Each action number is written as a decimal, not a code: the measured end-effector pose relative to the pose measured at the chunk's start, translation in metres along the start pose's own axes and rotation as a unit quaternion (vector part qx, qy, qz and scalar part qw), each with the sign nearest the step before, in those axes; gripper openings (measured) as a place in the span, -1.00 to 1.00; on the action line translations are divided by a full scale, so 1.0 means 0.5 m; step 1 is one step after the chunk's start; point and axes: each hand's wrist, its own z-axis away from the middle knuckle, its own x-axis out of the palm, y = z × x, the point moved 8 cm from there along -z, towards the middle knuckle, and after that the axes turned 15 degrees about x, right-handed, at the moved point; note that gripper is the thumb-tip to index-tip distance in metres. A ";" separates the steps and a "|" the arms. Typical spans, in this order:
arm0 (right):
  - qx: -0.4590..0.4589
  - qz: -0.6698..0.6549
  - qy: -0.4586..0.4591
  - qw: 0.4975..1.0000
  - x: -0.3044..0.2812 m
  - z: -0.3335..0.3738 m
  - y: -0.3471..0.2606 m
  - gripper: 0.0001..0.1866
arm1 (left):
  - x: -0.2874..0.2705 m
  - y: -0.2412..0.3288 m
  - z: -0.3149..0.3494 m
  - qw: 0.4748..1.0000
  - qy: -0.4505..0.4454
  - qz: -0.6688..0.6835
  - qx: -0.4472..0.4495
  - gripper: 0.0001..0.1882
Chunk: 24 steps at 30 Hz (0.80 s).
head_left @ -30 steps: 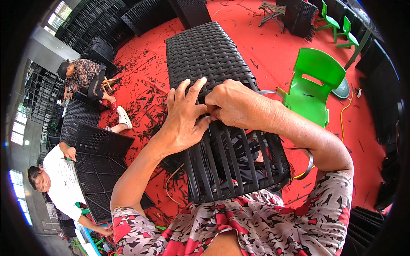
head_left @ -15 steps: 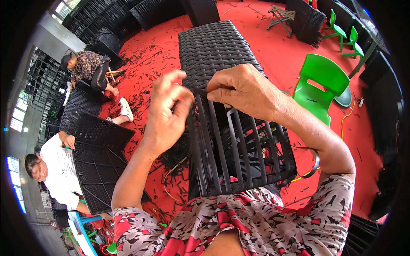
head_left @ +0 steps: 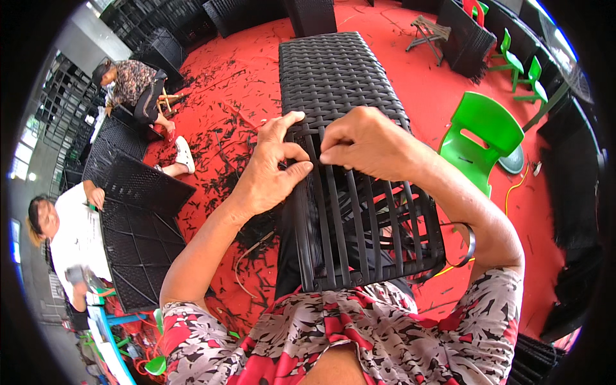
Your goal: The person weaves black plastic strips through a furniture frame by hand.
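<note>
A piece of black wicker furniture stands in front of me, with tightly woven flat strips [head_left: 337,74] on its far part. Bare lengthwise strips [head_left: 330,224] run over the frame toward my lap. At the left edge, where weave meets bare strips, my left hand [head_left: 273,170] bends its thumb and fingers together on a black strip, the index finger reaching forward. Close beside it, my right hand [head_left: 372,144] is closed in a pinch on the strip among the lengthwise ones. The fingertips hide most of it. A loose strip loop [head_left: 471,247] hangs by my right forearm.
A green plastic chair [head_left: 478,138] stands to the right, near a yellow cord [head_left: 509,196]. Black scraps litter the red floor [head_left: 215,83]. At left, one person in white [head_left: 80,231] and another in a patterned top [head_left: 133,83] sit by dark woven panels [head_left: 138,237].
My left hand has come down and right from the air onto the frame's left edge. The right hand has shifted slightly nearer me. The person in white has moved an arm.
</note>
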 end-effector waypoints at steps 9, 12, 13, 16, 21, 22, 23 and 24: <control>0.106 -0.275 -0.078 0.952 0.033 -0.004 0.005 -0.68 | -0.148 0.101 -0.042 0.964 0.177 0.154 0.122 -0.95; 0.125 -0.346 -0.132 0.920 0.043 0.001 -0.027 -0.75 | -0.162 0.100 -0.021 0.937 0.238 0.214 0.136 -0.92; 0.140 -0.350 -0.124 0.918 0.040 0.000 -0.031 -0.77 | -0.156 0.074 0.000 0.898 0.319 0.283 0.107 -0.88; 0.130 -0.189 0.036 0.973 -0.024 0.001 -0.053 -0.85 | -0.063 -0.047 0.074 0.858 0.360 0.357 -0.079 -0.82; 0.155 -0.047 0.098 0.982 -0.038 -0.013 -0.061 -0.76 | 0.051 -0.085 0.108 0.881 0.270 0.335 -0.198 -0.88; 0.150 0.004 0.102 0.983 -0.038 -0.017 -0.056 -0.72 | 0.057 -0.089 0.107 0.880 0.272 0.333 -0.202 -0.89; 0.141 0.049 0.106 0.983 -0.029 -0.018 -0.065 -0.70 | 0.062 -0.094 0.106 0.879 0.274 0.331 -0.206 -0.89; 0.121 0.113 0.093 0.982 -0.020 -0.020 -0.076 -0.71 | 0.068 -0.098 0.107 0.873 0.282 0.334 -0.213 -0.89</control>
